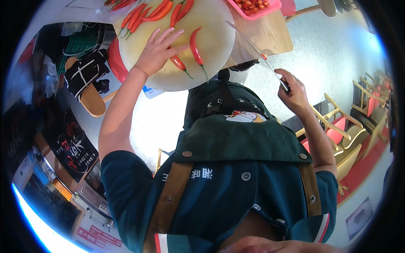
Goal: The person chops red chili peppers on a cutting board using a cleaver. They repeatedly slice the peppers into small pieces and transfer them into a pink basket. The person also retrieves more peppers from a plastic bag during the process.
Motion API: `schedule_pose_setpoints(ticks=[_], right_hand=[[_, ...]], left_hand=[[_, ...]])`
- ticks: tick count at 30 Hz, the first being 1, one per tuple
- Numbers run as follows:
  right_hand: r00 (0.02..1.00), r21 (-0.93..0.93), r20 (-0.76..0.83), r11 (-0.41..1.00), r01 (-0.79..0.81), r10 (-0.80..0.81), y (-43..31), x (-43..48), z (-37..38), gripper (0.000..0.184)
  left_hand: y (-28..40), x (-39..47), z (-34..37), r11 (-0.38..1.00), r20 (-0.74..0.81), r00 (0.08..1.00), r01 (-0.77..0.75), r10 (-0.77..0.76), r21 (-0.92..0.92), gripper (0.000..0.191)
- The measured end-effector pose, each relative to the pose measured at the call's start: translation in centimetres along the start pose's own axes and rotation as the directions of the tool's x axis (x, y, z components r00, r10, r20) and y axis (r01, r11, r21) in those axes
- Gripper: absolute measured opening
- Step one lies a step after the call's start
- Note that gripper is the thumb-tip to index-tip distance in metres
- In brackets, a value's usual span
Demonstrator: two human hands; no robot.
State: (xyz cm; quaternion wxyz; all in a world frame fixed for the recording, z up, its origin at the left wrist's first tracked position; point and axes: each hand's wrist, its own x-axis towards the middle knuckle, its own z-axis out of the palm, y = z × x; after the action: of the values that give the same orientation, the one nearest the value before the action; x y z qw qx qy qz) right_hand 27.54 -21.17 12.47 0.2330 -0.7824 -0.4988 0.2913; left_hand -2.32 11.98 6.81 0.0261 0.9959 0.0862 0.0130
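A round pale cutting board [215, 34] bears several whole red chilies. My left hand [163, 49] is over the board, its fingers spread across a red chili [178, 62] whose stem end shows below the hand; whether it grips that chili I cannot tell. Another chili [196, 50] lies curved just right of my fingertips. More chilies [134, 19] lie at the board's upper left. My right hand [292, 91] is closed on the dark handle of a kitchen knife [250, 42], off the board's right side. The blade points up and left, with a red bit stuck on it.
A pink plastic basket [253, 15] with cut red chili pieces stands on the wooden table [278, 38] beyond the board. A plastic bag with chilies lies at the top left. A red container [116, 60] shows under the board's left side. Wooden chairs stand at the right.
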Motion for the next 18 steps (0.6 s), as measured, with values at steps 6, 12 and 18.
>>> schedule_pose_setpoints(ticks=[6,12,18], right_hand=[[0.997,-0.01,-0.003,0.997,0.083,-0.083,0.8,0.9,0.0,0.051],[0.991,0.026,0.004,0.991,0.132,-0.132,1.1,1.7,0.6,0.05],[0.994,0.007,0.041,0.995,0.1,-0.1,1.0,1.8,0.7,0.05]], left_hand=[[1.8,-3.0,0.4,0.661,0.022,0.759,0.58,-0.651,-0.476,0.034],[6.1,0.7,2.7,0.408,0.161,0.51,0.809,-0.845,-0.424,0.049],[7.4,2.3,3.8,0.303,0.218,0.469,0.797,-0.856,-0.523,0.044]])
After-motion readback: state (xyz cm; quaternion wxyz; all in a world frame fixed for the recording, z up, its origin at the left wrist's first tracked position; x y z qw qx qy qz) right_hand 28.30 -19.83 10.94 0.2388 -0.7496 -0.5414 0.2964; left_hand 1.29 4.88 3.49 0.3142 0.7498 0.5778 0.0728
